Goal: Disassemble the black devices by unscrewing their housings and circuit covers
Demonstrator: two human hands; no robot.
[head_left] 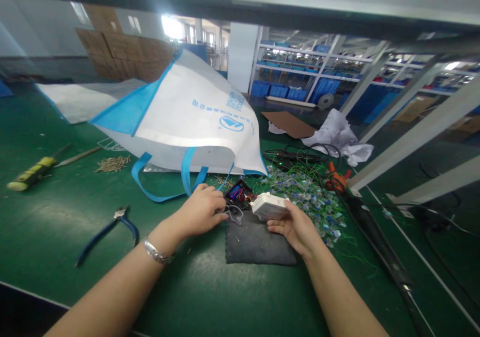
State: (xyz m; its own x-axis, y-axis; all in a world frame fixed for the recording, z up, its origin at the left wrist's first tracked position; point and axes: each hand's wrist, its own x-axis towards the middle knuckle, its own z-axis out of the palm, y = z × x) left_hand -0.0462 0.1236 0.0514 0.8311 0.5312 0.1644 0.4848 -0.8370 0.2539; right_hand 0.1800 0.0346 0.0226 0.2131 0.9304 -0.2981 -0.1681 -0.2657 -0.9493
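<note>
My right hand [294, 227] grips a white plastic casing [270, 206] above a dark grey cloth [258, 247]. Left of the casing lies an open black housing [240, 193] with a blue part and red wires inside. Fingers curled, my left hand [202, 211] is closed at the near left side of this housing; whatever it pinches is too small to make out. A thin clear piece [235, 215] shows by its thumb. Behind the hands, a white and blue bag [195, 112] lies on its side, its blue handle [150, 194] trailing over the green bench.
Blue-handled pliers [108, 232], a yellow screwdriver [32, 174] and a pile of screws [112, 164] lie on the left. At right are a heap of small clear and blue parts with green wires [318, 202], orange-handled pliers [336, 178], a black tool [378, 242] and metal posts [416, 132].
</note>
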